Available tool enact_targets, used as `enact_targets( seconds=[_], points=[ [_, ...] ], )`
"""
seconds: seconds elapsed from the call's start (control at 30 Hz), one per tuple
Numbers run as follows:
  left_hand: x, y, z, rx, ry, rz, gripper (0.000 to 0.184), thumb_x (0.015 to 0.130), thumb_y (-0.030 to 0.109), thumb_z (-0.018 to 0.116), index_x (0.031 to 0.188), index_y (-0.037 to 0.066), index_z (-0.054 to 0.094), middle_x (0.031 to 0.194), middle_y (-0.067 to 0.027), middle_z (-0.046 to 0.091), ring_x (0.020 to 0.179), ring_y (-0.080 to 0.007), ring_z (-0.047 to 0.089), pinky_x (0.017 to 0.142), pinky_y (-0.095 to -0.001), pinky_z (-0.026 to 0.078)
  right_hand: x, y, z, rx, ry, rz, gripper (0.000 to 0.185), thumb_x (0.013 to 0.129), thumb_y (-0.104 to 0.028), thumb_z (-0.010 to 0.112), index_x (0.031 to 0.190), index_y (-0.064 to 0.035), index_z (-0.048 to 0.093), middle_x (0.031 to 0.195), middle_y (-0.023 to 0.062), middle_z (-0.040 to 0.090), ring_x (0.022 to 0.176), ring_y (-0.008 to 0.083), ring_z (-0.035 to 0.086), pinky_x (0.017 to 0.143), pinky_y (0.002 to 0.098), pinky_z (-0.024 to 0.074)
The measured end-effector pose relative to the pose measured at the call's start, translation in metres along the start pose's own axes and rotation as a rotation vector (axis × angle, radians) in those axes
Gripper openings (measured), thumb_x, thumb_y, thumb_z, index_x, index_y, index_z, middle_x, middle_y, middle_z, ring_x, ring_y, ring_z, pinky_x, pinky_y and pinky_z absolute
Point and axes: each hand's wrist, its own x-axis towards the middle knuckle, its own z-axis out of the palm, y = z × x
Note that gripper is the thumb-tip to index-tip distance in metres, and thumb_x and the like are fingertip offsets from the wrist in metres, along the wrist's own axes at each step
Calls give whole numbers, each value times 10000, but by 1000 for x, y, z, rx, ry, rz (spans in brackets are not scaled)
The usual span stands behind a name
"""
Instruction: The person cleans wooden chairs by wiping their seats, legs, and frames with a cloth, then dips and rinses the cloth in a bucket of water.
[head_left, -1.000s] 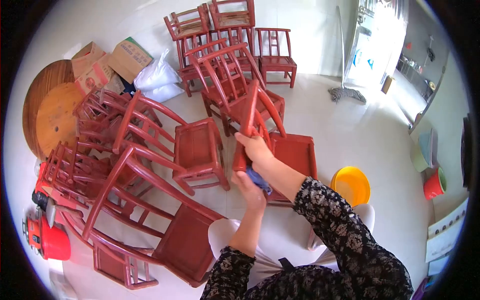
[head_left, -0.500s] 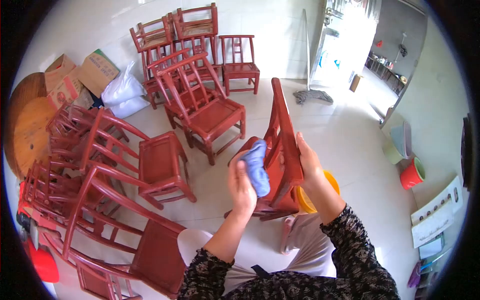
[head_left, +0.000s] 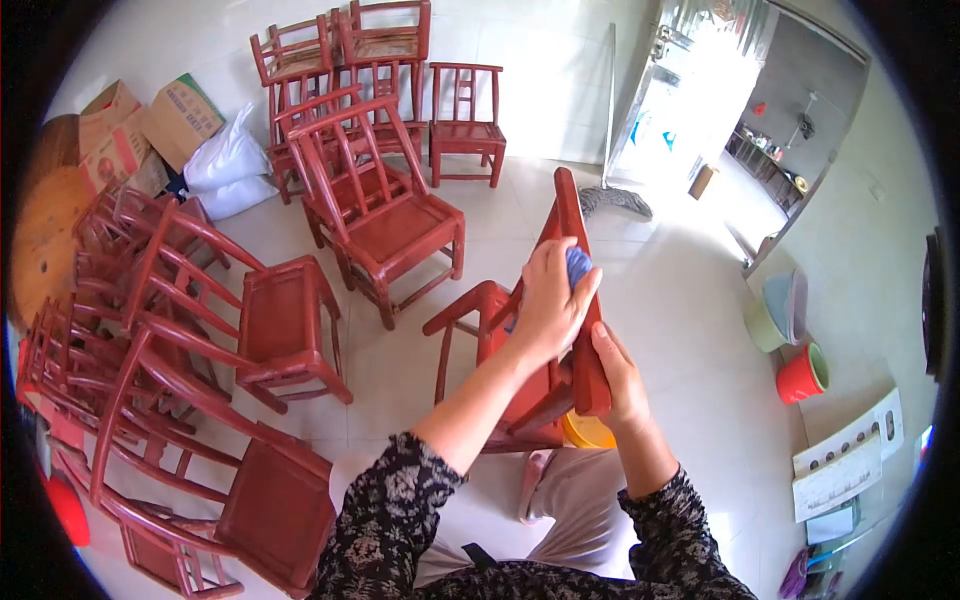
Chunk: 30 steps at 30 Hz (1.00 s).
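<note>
A red wooden chair [head_left: 592, 385] stands tilted in front of me, one post of its back pointing up. My left hand [head_left: 548, 305] is closed around a blue cloth [head_left: 578, 265] and presses it against that post. Only a bit of the cloth shows between the thumb and fingers. Lower on the same post, my right hand [head_left: 620, 378] grips the wood from the right, its thumb on the near face. The chair's seat is partly hidden behind my left arm.
More red chairs [head_left: 400, 230] stand behind and stacked at left. Cardboard boxes [head_left: 180, 120] and a white sack [head_left: 230, 175] lie by the wall. A yellow basin [head_left: 588, 430] is beside my leg. A mop [head_left: 615, 203], an open door [head_left: 670, 100] and a red bucket [head_left: 803, 373] are further right.
My left hand has moved up and right, bringing the blue cloth from beside the chair onto its back post. The chair has turned, and my right hand has shifted lower. The view has swung slightly right.
</note>
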Motion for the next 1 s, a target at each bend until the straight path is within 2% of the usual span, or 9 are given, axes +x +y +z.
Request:
enact_targets(
  seconds=[0.07, 0.1, 0.37, 0.53, 0.6, 0.7, 0.87, 0.93, 1.0],
  points=[
    [28, -19, 9, 46, -43, 36, 481, 873, 275, 554, 1222, 6, 363, 1174, -221, 407, 1078, -370, 398, 906, -446, 326, -1, 0, 13, -82, 183, -30, 379, 926, -354, 390, 1008, 4, 486, 711, 102, 551, 618, 151, 527, 573, 248, 422],
    [42, -30, 14, 94, -69, -31, 516, 858, 298, 570, 1230, 10, 358, 1189, -231, 396, 1080, -381, 395, 915, -445, 324, 3, 4, 11, -150, 152, -119, 408, 901, -379, 388, 969, 12, 484, 634, 102, 526, 564, 149, 511, 531, 246, 402],
    [127, -83, 61, 108, -197, -339, 660, 793, 372, 631, 1286, 49, 335, 1270, -225, 356, 1178, -388, 365, 962, -474, 343, 3, 17, 1, -153, 139, -216, 504, 877, -379, 375, 1196, 12, 364, 550, 110, 485, 408, 166, 449, 404, 246, 362],
    [171, -87, 89, 191, -401, -435, 621, 750, 305, 624, 1280, 92, 379, 1260, -130, 440, 1178, -327, 403, 960, -449, 361, -6, 18, -5, -126, 167, -187, 536, 874, -392, 390, 1237, -2, 331, 543, 111, 480, 414, 164, 454, 403, 247, 360],
    [189, -119, 116, 119, -315, -399, 429, 679, 227, 675, 1060, 63, 564, 963, -157, 614, 916, -288, 585, 801, -352, 463, -8, 15, -9, -1, 131, -96, 652, 820, -367, 490, 1294, 27, 278, 920, 99, 536, 738, 152, 544, 621, 258, 452],
    [206, -119, 113, 2, -487, -502, 258, 649, 163, 645, 872, 35, 627, 799, -135, 638, 707, -250, 609, 674, -335, 476, -10, 16, -11, -14, 125, -84, 650, 816, -369, 489, 1285, 30, 283, 911, 103, 544, 729, 150, 548, 612, 259, 453],
    [187, -112, 99, 92, -448, -313, 249, 719, 218, 637, 896, 43, 631, 829, -98, 641, 751, -182, 603, 691, -313, 467, -9, 16, -12, 32, 92, -88, 637, 816, -367, 484, 1270, 33, 287, 860, 106, 551, 651, 149, 546, 544, 250, 446],
    [171, -111, 92, -146, -407, -83, 279, 805, 280, 627, 951, 43, 616, 854, -84, 636, 793, -150, 592, 721, -287, 455, -6, 15, -8, 8, 115, -103, 626, 817, -368, 481, 1259, 34, 293, 816, 106, 554, 606, 150, 542, 513, 250, 441],
    [153, -109, 87, -271, -333, -76, 282, 849, 289, 591, 998, 50, 598, 876, -65, 623, 795, -130, 566, 733, -269, 443, -6, 12, -3, -4, 89, -99, 585, 824, -367, 473, 1225, 30, 317, 725, 102, 543, 527, 156, 517, 460, 250, 424]
  ],
)
